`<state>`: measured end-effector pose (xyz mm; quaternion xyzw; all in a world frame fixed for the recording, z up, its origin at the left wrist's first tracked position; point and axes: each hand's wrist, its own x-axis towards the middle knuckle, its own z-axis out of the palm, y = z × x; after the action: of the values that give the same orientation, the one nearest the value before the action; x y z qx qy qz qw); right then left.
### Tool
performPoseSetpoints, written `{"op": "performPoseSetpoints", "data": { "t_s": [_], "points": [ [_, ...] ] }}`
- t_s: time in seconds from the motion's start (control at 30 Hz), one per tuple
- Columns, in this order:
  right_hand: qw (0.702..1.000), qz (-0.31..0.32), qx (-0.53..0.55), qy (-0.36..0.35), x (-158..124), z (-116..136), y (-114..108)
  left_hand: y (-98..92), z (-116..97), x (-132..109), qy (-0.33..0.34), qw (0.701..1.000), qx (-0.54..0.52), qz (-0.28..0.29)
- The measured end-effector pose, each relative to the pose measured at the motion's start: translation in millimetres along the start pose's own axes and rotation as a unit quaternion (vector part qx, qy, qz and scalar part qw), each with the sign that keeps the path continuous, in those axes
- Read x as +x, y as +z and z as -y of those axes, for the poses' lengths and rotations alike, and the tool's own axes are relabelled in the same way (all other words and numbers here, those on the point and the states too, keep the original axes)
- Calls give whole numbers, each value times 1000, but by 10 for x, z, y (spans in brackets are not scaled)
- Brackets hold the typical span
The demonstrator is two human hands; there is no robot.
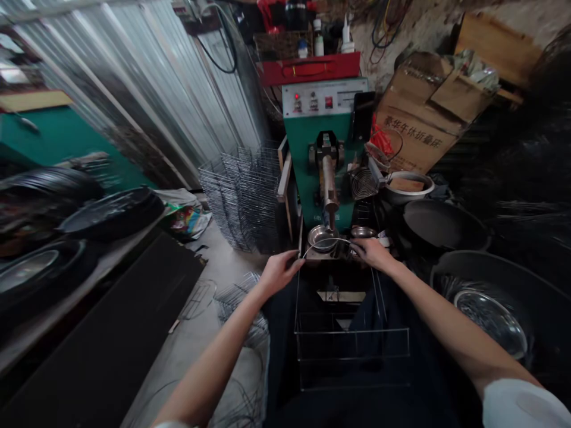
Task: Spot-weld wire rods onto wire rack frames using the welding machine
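A thin wire frame [352, 358] extends over my lap, with a curved wire [328, 239] arching across its far end. My left hand [280, 272] is closed at the left end of that arch, thumb and fingers pinching the wire. At the other end, my right hand [373, 252] pinches it too, close to a small metal bowl [363, 232]. Just behind the arch, a round metal dish [317, 236] sits under the rod-like electrode [329, 184] of a green machine [300, 148]. Whether the wire touches the electrode I cannot tell.
Stacked wire racks [245, 196] stand left of the machine, and more wire pieces [241, 303] lie on the floor. Large dark round pans [446, 226] are at the right. A black board [107, 333] slants across the left. A cardboard box [414, 119] leans behind.
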<state>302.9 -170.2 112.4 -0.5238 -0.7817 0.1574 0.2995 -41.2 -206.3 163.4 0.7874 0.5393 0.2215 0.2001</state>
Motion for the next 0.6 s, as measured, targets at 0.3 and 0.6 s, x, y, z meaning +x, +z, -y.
{"op": "performPoseSetpoints", "data": {
  "t_s": [0.3, 0.6],
  "points": [
    [1000, -11, -9, 20, 140, -104, 42, 363, -155, 837, 45, 994, 90, 52],
    [997, 61, -45, 7, 362, -83, -4, 403, -99, 1022, 30, 991, 114, 71]
  ]
}}
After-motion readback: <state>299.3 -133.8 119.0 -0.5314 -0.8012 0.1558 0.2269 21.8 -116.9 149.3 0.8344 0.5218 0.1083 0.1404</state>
